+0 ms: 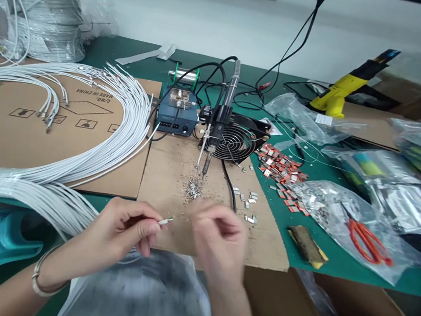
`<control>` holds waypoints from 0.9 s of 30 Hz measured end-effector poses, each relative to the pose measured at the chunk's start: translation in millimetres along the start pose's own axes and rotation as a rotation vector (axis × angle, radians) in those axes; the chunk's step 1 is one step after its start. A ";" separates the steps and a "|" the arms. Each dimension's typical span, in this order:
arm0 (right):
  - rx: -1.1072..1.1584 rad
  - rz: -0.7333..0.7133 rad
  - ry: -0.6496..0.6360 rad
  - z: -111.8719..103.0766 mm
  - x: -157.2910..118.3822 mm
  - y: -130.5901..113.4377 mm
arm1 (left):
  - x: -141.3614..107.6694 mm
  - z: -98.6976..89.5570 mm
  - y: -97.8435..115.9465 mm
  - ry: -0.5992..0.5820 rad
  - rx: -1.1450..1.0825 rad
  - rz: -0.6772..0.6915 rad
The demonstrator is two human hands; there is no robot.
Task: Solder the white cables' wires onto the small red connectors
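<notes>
My left hand (132, 227) pinches the end of a white cable (165, 221), whose tip shows thin coloured wires pointing right. To its right my right hand (219, 235) is raised over the cardboard sheet (261, 242), blurred by motion, its fingers curled; whether they hold anything I cannot make out. Beyond the hands a soldering iron (220, 123) hangs tip down in front of a black fan (237, 141). Small solder scraps (193, 189) lie beneath the tip. Several small metal connectors (251, 218) rest on the cardboard at right.
A large bundle of white cables (120, 148) curves across the left. Behind stand a blue soldering controller (177, 116) and a solder spool (185, 76). At right lie orange-handled scissors (368, 242), a worn sponge (307, 245), orange-and-silver parts (281, 168) and a yellow heat gun (339, 91).
</notes>
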State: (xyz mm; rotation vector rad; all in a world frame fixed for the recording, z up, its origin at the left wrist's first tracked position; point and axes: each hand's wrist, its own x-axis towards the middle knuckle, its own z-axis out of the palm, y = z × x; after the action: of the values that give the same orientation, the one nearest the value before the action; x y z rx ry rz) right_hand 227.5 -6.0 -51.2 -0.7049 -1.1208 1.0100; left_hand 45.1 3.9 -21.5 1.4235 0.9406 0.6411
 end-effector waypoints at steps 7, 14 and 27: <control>-1.298 0.101 0.264 -151.4 39.8 -72.4 | 10.3 1.4 -11.9 0.022 0.396 0.211; -1.690 0.567 -0.067 -222.0 80.3 -67.8 | 27.3 14.2 -8.9 0.054 0.672 0.579; -1.799 0.560 -0.411 -236.1 69.7 -61.0 | 80.1 12.3 12.7 -0.178 0.664 0.031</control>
State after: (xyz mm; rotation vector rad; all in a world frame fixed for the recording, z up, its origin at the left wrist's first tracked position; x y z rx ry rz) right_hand 476.9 39.3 -43.8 -2.3848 -2.1781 0.2913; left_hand 98.6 66.1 -22.8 2.0442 1.0377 0.2125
